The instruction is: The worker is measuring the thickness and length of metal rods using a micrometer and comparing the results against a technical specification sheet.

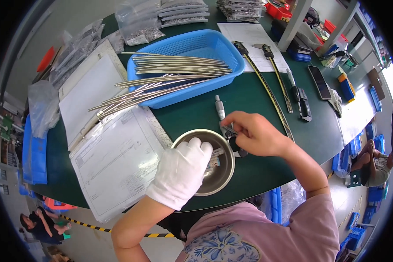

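A white glove covers my left hand, which reaches over a round steel bowl. Its fingers curl down inside the rim, and their tips are hidden, so what they hold does not show. Inside the bowl lies a small pale packet or label. My right hand, bare, is bent around a micrometer just beyond the bowl's right rim. Its index finger touches the metal frame and the thumb is tucked below. Part of the micrometer is covered by this hand.
Long thin metal rods lie across a blue basket. Two calipers, another micrometer and a phone lie to the right. Drawing sheets cover the left side. Bags of small parts are stacked behind.
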Demonstrator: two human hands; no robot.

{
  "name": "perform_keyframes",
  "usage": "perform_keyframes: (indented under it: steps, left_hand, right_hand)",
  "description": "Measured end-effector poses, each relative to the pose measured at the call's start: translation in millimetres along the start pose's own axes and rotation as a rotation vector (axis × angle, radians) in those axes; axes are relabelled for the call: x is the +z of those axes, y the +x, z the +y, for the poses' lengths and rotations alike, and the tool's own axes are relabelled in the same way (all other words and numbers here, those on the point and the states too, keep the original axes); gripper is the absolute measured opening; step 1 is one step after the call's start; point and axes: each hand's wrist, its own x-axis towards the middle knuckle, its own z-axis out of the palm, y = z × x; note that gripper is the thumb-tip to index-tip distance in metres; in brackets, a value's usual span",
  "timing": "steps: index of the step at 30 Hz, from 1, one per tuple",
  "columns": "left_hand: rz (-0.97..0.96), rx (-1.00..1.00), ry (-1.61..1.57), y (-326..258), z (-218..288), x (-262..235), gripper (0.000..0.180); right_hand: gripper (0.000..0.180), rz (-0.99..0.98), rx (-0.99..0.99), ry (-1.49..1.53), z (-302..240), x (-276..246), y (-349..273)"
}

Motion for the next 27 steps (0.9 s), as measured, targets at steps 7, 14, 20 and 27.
perform_keyframes:
  steps: [7,14,20,27]
  left_hand:
    - [0.098,0.066,-0.234,-4.4,2.4,-12.3,0.032]
    - [0.346,-0.220,-0.414,-49.8,-1.8,-9.8,0.027]
    - [0.350,-0.248,-0.501,-55.0,-13.5,-3.2,0.018]
    - [0.403,-0.312,-0.392,-73.2,-26.1,-5.0,0.020]
  right_hand:
    - [0.022,0.105,0.085,-0.320,-0.9,19.5,8.4]
    - [0.021,0.069,0.014,-0.402,-2.6,35.8,25.4]
    - [0.021,-0.022,-0.004,-0.444,4.3,25.8,25.9]
    - [0.028,0.423,0.227,-0.105,22.2,-41.5,-0.1]
